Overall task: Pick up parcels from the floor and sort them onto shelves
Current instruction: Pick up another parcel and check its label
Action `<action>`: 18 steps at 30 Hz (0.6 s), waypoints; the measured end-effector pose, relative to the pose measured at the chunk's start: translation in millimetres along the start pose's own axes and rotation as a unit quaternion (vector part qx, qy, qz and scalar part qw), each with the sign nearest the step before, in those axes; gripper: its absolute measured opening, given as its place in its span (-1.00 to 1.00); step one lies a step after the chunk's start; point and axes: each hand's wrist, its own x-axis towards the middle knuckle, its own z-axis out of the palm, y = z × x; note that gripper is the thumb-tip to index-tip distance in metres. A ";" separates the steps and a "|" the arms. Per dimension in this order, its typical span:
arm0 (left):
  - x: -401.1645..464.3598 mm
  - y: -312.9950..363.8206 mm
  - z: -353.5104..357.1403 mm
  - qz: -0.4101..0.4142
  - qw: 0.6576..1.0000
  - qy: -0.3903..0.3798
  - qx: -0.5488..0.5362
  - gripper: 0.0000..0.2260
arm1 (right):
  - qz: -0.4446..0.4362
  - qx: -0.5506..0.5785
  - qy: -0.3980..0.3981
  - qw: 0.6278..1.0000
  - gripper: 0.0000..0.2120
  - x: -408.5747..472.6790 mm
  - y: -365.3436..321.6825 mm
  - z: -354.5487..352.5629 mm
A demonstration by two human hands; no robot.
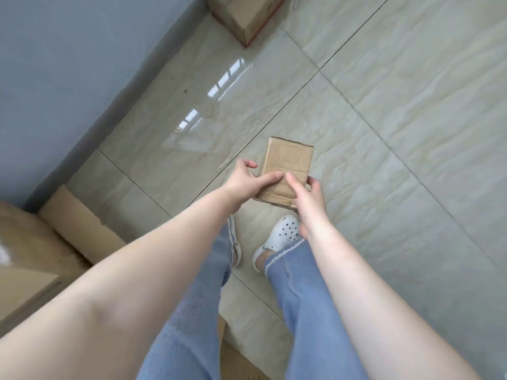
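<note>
No text, label or number can be read on the small cardboard parcel (288, 165) or elsewhere.

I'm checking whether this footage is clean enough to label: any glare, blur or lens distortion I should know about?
Head view: bright window glare on the glossy tiled floor; wide-angle bending slants the grey wall and tile lines; the small brown cardboard parcel, held by left hand and right hand, looks reasonably sharp; the big cardboard box at the top edge is cropped and slightly soft.
</note>
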 end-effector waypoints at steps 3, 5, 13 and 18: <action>-77.9 51.2 -19.8 0.029 0.999 -0.006 -0.014 -0.40 | -0.031 -0.001 -0.034 0.999 -0.49 -81.3 -53.9 -8.4; -124.0 81.0 -32.5 0.055 0.998 -0.004 -0.012 -0.37 | -0.063 0.007 -0.063 0.996 -0.57 -132.6 -87.3 -11.7; -280.4 159.9 -71.4 0.244 0.967 -0.071 0.026 -0.18 | -0.122 0.000 -0.065 0.990 -0.77 -299.4 -187.0 -19.6; -354.5 179.3 -101.1 0.393 0.897 -0.173 0.106 0.01 | -0.090 -0.036 -0.071 0.993 -0.71 -372.5 -213.7 -18.8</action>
